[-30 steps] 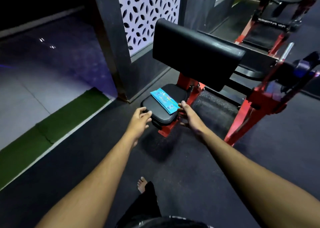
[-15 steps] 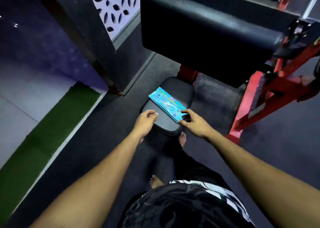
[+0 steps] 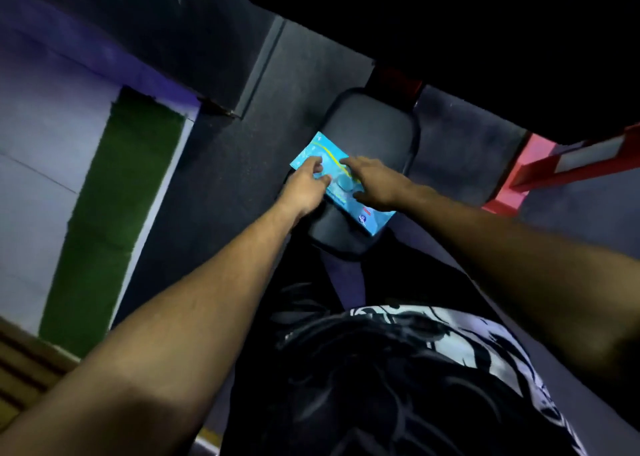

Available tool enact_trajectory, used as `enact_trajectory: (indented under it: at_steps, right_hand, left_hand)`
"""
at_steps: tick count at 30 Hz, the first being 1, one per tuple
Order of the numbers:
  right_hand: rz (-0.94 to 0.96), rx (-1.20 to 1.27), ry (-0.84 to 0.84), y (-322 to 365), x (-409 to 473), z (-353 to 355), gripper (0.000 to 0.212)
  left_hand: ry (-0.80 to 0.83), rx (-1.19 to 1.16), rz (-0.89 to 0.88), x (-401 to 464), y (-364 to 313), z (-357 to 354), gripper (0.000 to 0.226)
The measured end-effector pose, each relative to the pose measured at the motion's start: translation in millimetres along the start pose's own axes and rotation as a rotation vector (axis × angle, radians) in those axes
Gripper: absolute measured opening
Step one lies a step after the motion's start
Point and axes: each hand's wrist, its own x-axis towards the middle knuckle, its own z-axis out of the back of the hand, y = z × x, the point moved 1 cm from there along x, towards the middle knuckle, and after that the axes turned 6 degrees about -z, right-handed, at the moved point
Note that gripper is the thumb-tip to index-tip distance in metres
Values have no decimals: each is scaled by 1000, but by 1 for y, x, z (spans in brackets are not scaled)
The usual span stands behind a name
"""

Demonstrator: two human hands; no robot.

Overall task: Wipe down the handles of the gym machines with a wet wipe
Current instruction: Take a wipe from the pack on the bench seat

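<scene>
Head view: both your hands are down on the blue wet wipe pack (image 3: 341, 192), which lies flat on the black seat pad (image 3: 377, 137) of the machine. Your left hand (image 3: 304, 187) rests on its near-left end with fingers loosely curled; your right hand (image 3: 375, 182) lies across the middle, fingers reaching for the round flap. Whether either one is pinching yet, you can't tell through the blur. Watch it: the pack's right corner overhangs the pad's edge, so a hard tug could slide it off onto the floor (image 3: 221, 192). Pull too fast and several wipes may come out together.
</scene>
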Motion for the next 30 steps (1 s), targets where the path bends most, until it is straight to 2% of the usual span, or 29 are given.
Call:
enact_trajectory:
  at_steps: [3, 5, 8, 10, 13, 16, 19, 21, 25, 30]
  right_hand:
    - [-8, -60, 49, -9, 15, -6, 80]
    - [-19, -27, 34, -12, 22, -9, 75]
    - [14, -5, 31, -18, 24, -9, 47]
    - [30, -16, 31, -22, 21, -8, 37]
    - [36, -34, 54, -27, 17, -10, 42]
    - [22, -56, 128, -31, 14, -13, 50]
    - [16, -21, 155, -34, 10, -16, 51]
    - [17, 3, 154, -34, 8, -17, 53]
    - [-16, 62, 146, -37, 5, -19, 66]
    - [-5, 81, 101, -34, 5, -11, 43]
  left_hand:
    - [131, 73, 28, 21, 5, -10, 48]
    - [188, 131, 38, 30, 9, -14, 48]
    - [219, 201, 14, 30, 1, -16, 51]
    - [265, 353, -64, 30, -4, -18, 49]
    - [289, 604, -190, 37, 2, -23, 39]
    - [245, 770, -264, 43, -1, -29, 27]
    - [194, 917, -336, 44, -4, -37, 25]
    - [158, 904, -342, 47, -3, -40, 22]
    - [138, 688, -282, 51, 1, -38, 12]
    - [148, 404, -345, 40, 9, -19, 4]
